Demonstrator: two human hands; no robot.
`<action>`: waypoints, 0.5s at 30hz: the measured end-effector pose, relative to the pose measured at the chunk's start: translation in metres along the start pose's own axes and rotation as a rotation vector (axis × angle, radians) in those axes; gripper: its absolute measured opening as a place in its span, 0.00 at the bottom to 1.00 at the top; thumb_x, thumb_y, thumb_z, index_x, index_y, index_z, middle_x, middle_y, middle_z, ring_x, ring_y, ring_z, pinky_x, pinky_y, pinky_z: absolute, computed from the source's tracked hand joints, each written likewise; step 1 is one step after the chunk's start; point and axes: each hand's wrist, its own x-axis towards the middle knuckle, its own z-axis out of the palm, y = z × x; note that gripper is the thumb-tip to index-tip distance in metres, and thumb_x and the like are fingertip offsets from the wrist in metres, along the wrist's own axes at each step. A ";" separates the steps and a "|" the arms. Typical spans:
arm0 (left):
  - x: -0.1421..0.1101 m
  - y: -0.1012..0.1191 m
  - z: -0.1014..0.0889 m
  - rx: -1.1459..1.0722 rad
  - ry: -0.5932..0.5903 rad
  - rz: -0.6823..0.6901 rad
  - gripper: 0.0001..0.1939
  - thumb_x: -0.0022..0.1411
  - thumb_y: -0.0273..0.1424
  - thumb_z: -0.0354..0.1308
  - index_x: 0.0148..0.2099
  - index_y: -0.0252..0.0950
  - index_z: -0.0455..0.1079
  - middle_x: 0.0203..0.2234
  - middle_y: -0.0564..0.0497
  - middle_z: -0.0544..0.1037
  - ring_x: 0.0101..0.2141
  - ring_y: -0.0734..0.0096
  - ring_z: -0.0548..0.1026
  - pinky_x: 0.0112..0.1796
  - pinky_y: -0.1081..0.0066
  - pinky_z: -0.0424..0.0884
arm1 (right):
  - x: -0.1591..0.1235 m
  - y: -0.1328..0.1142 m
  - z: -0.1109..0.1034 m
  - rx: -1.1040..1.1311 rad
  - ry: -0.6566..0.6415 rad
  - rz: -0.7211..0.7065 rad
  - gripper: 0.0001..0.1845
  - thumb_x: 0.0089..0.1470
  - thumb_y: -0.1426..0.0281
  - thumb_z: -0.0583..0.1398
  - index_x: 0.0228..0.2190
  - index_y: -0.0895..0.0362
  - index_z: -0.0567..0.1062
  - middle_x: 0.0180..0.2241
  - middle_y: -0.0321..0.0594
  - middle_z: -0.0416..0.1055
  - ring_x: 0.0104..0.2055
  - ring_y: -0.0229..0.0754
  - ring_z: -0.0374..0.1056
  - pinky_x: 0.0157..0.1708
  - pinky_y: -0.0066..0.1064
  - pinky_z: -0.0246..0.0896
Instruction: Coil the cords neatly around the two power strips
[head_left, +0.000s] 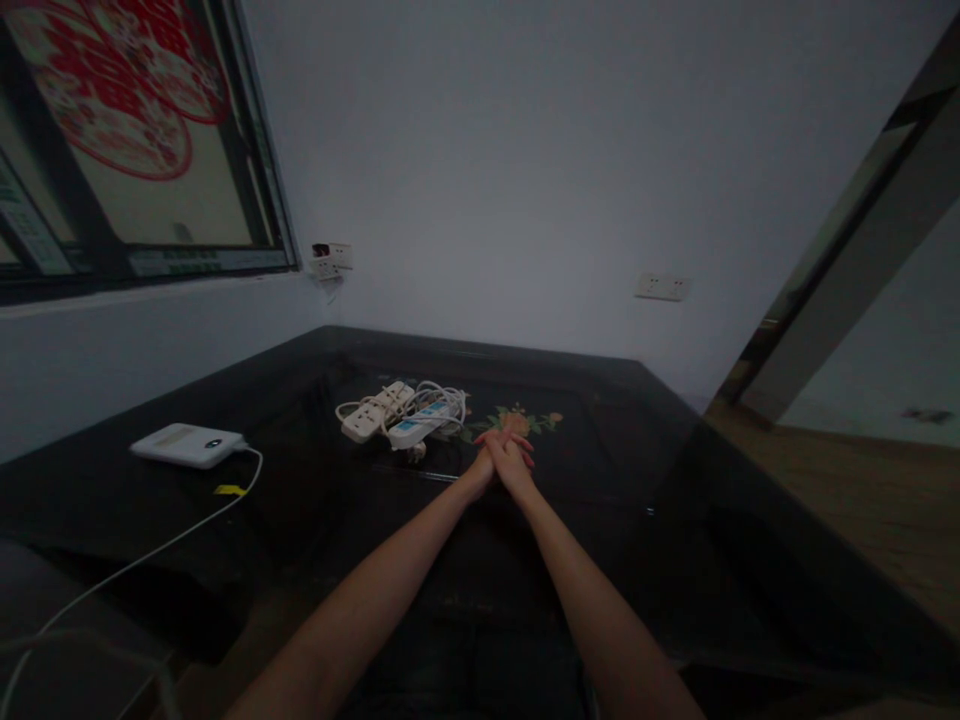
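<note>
Cream strip (373, 415) and white strip (429, 417) lie side by side on the table (622, 455). We see the cream one leftmost, its long axis slanting from near left to far right; the white one runs roughly parallel, looped cord (431, 386) around its far end, a plug (417, 452) by its near end. Farther right, our left hand (486, 459) and right hand (511, 458) are clasped together at the near edge of a flower print (516, 421).

Single head cam, wide. Faces forward and down across dark table (645, 460), from near side toward wall (487, 180) behind it. Clasped hands (506, 460) sit mid-frame, mid-distance. Dim light; depth at right edge hard to judge.
</note>
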 end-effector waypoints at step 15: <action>0.005 -0.005 -0.004 0.007 -0.008 -0.023 0.21 0.66 0.45 0.49 0.44 0.31 0.69 0.33 0.48 0.75 0.30 0.71 0.74 0.32 0.68 0.71 | 0.001 -0.001 0.000 -0.044 -0.033 0.015 0.17 0.60 0.63 0.57 0.49 0.58 0.69 0.49 0.44 0.68 0.46 0.45 0.68 0.44 0.43 0.67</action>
